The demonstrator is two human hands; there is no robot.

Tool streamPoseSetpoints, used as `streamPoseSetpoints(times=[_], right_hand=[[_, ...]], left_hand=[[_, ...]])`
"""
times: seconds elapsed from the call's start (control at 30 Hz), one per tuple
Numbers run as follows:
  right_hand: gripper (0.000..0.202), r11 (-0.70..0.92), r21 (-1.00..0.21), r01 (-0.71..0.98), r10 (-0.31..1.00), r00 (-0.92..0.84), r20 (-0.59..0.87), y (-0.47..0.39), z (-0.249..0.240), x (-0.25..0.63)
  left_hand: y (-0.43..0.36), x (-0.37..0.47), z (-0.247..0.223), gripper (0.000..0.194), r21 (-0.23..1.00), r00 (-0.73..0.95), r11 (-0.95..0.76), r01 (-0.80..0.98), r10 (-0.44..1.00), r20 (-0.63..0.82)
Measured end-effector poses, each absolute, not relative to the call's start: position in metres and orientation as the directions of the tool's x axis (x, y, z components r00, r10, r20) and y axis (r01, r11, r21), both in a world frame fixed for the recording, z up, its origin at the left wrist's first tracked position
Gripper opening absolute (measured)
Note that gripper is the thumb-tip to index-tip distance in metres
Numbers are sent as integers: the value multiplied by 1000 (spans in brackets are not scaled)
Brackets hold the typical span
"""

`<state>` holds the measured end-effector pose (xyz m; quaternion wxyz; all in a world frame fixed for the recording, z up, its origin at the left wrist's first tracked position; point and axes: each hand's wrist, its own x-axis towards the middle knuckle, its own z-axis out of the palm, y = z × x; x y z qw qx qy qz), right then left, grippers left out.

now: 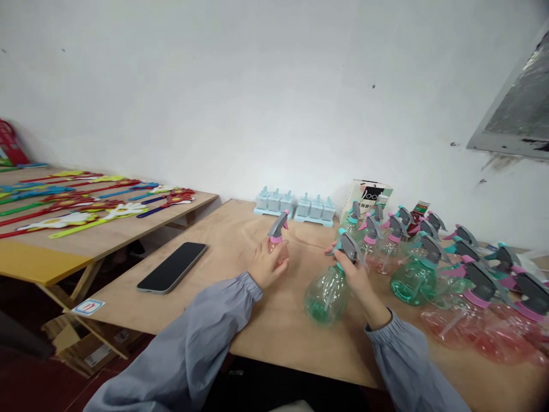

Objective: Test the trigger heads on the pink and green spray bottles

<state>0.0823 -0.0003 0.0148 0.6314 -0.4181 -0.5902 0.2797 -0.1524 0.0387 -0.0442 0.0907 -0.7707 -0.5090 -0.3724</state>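
Note:
My left hand (266, 264) is closed around a small pink spray bottle (278, 243) with a grey and pink trigger head; the fingers hide much of its body. In my right hand (352, 274) is a clear green spray bottle (326, 297), gripped by its grey and turquoise trigger head. Its round body hangs below the fingers, slightly blurred; whether its base touches the table I cannot tell. Right of this hand stand several more spray bottles, among them a green one (414, 281) and a pink one (454, 323).
A phone (172, 268) lies on the wooden table (240, 229) at the left. Two light-blue ice-pop moulds (274, 202) stand by the wall, near a printed box (366, 197). Hand-shaped clappers (124, 210) cover the neighbouring table (103, 243), across a gap.

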Motion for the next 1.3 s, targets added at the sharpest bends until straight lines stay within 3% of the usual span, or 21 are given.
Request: streamPoseSetpoints(times=[0.6, 0.97, 1.1, 1.3], right_hand=[[25, 498, -858, 122, 840, 179, 513, 2, 12, 81], [22, 582, -786, 208, 774, 153, 614, 3, 9, 90], [27, 600, -739, 307, 748, 111, 654, -1, 12, 108], [37, 506, -689, 518, 658, 285, 697, -15, 10, 170]], left_hand=[[37, -152, -43, 49, 232, 219, -470, 852, 721, 657], [37, -152, -44, 49, 245, 224, -483, 841, 722, 655], [36, -152, -43, 49, 251, 233, -495, 831, 721, 652], [37, -154, -42, 49, 225, 262, -518, 826, 704, 660]])
